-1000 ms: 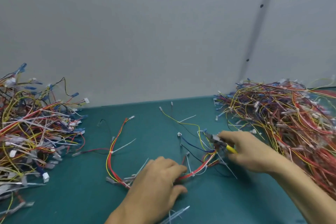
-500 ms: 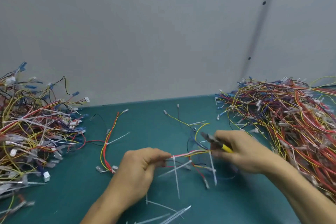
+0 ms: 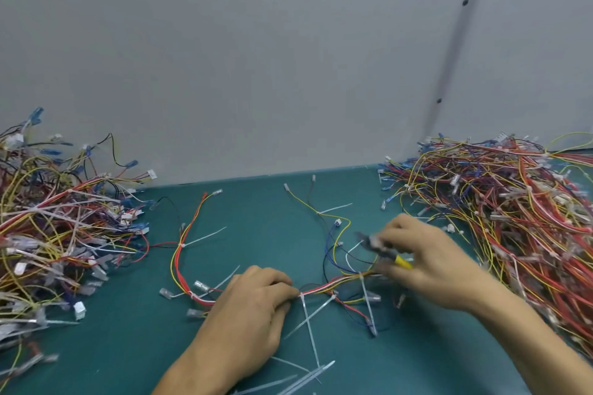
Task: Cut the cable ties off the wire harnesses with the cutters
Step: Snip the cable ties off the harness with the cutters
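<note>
A harness [image 3: 324, 289] of red, yellow and white wires lies mid-bench on the teal bench [image 3: 128, 346], with one loop running off toward nine o'clock. The left hand [image 3: 253, 308], at six o'clock, is knuckles up. Its grip pinches the bundle just beside a white tie [image 3: 309, 330] whose tail trails toward six. Two more white ties cross the bundle on the three o'clock side of that pinch.

The right hand [image 3: 430, 266], at four o'clock, has its grip curled round the cutters [image 3: 401, 261]. Their yellow handle shows, and the head points toward ten o'clock over the harness's loose wires. Blur hides whether the blades are apart or touch a wire.

Some loose ties [image 3: 305, 378] lie at six o'clock by the near edge. The left pile [image 3: 57, 234] of tangled wires sits at nine o'clock, and the larger right pile [image 3: 497, 208] at three.
</note>
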Action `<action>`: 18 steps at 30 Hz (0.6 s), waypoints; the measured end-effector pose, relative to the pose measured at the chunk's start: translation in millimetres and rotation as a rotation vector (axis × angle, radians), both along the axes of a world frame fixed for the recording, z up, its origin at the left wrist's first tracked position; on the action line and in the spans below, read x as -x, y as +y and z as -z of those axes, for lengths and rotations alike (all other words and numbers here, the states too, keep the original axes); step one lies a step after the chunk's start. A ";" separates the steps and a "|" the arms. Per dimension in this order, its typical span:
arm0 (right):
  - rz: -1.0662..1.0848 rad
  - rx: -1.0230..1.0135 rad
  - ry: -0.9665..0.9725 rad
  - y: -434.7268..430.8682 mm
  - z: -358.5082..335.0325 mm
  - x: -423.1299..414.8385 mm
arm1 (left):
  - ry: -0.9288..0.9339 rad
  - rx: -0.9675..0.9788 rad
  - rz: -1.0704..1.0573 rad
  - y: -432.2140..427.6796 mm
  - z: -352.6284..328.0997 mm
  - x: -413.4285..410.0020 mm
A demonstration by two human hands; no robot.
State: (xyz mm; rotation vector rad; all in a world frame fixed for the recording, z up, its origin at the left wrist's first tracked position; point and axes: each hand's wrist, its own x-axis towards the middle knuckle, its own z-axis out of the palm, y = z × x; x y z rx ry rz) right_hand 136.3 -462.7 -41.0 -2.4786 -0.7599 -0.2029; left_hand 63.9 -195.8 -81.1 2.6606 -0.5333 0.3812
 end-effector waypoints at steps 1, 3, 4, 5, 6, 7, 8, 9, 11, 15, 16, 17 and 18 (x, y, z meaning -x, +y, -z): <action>0.041 -0.079 -0.006 -5.2 -6.5 1.8 | 0.008 0.007 -0.009 -1.6 -2.8 0.8; 0.119 -0.175 0.015 -13.6 -15.3 3.8 | -0.048 0.024 -0.003 -6.8 -9.7 4.5; 0.144 -0.213 0.048 -16.3 -17.2 4.5 | -0.107 0.031 -0.004 -9.6 -12.9 6.3; 0.158 -0.245 0.081 -17.5 -17.7 5.4 | -0.158 0.044 -0.005 -13.1 -15.3 7.2; 0.170 -0.260 0.105 -17.7 -17.6 7.0 | -0.186 0.060 0.005 -17.3 -17.6 7.0; 0.182 -0.262 0.121 -17.3 -16.8 8.7 | -0.212 0.066 0.021 -22.0 -20.3 5.9; 0.196 -0.252 0.129 -16.8 -15.5 10.6 | -0.237 0.066 0.043 -27.4 -22.8 4.0; 0.214 -0.235 0.131 -15.7 -13.6 12.5 | -0.257 0.062 0.070 -33.2 -25.1 1.5; 0.252 -0.126 0.108 -13.1 -10.2 16.5 | -0.266 0.028 0.135 -45.5 -28.7 -4.9; 0.236 0.149 0.178 -11.1 -7.5 22.8 | -0.247 -0.093 0.262 -69.1 -24.6 -22.0; 0.228 0.165 0.242 -11.2 -7.2 24.0 | -0.252 -0.117 0.286 -73.5 -21.3 -25.8; 0.224 0.171 0.290 -11.5 -6.1 24.6 | -0.246 -0.132 0.298 -76.8 -17.6 -29.3; 0.226 0.171 0.318 -11.7 -4.0 25.0 | -0.235 -0.146 0.293 -78.9 -13.6 -32.5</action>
